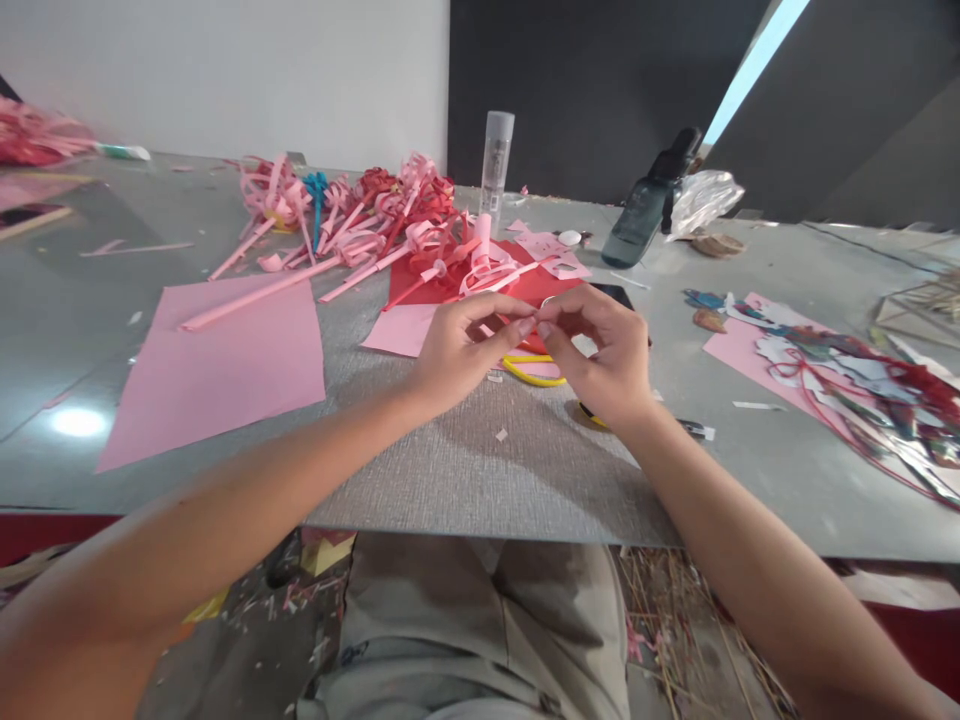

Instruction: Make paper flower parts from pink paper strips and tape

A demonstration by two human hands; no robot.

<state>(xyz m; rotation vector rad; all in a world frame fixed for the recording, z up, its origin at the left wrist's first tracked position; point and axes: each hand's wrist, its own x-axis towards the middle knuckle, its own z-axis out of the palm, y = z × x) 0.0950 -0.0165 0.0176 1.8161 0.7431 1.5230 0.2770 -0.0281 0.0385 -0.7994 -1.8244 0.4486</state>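
Note:
My left hand (466, 345) and my right hand (604, 350) meet above the front of the table, thumbs and forefingers pinched together tip to tip. Whatever sits between the fingertips is too small to make out. Just behind them lie pink paper strips and loops (491, 275) on a red sheet (409, 285), with a pink sheet (394, 330) partly under it. A yellow loop handle (534, 378), like that of scissors, shows below the fingers; the rest is hidden by my right hand.
Curled pink and red paper flowers (360, 215) on rolled stems are heaped at back left. A pink sheet (232, 375) lies left. Behind stand a clear capped tube (495, 160) and a dark bottle (637, 220). Cutouts and red cord (847, 380) spread over the right side.

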